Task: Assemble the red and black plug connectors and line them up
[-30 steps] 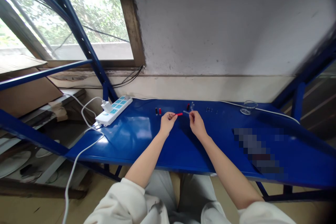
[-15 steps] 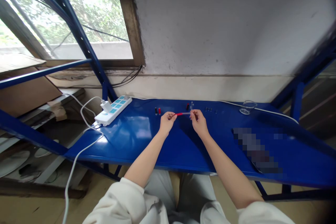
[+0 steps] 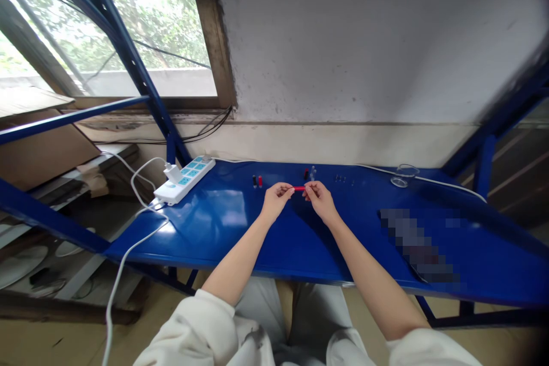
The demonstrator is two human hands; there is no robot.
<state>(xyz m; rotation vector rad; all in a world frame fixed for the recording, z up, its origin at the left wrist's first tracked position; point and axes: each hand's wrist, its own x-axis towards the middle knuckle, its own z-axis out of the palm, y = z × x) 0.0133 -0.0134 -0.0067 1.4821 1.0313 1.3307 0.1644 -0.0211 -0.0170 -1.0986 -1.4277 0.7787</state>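
Observation:
Over the blue table, my left hand (image 3: 277, 201) pinches one end of a slim red pen-like tube (image 3: 299, 189). My right hand (image 3: 319, 201) has its fingers closed around the other end. Only a short red middle stretch shows between the fingertips; both ends are hidden. Just behind the right hand, a small dark-and-red piece (image 3: 306, 174) and clear pieces (image 3: 313, 172) stand upright. To the left of my left hand stand a small black piece (image 3: 254, 181) and a small red piece (image 3: 260, 182), both with clear lower ends.
A white power strip (image 3: 182, 181) with a plug and cable lies at the table's left. Several tiny clear parts (image 3: 340, 178) lie right of the hands. Farther right are a clear round container (image 3: 400, 181) and a blurred-out dark flat item (image 3: 414, 246).
My hands have come closer together. The clear length that showed between the red part and my right fingers is now out of sight, and only red shows.

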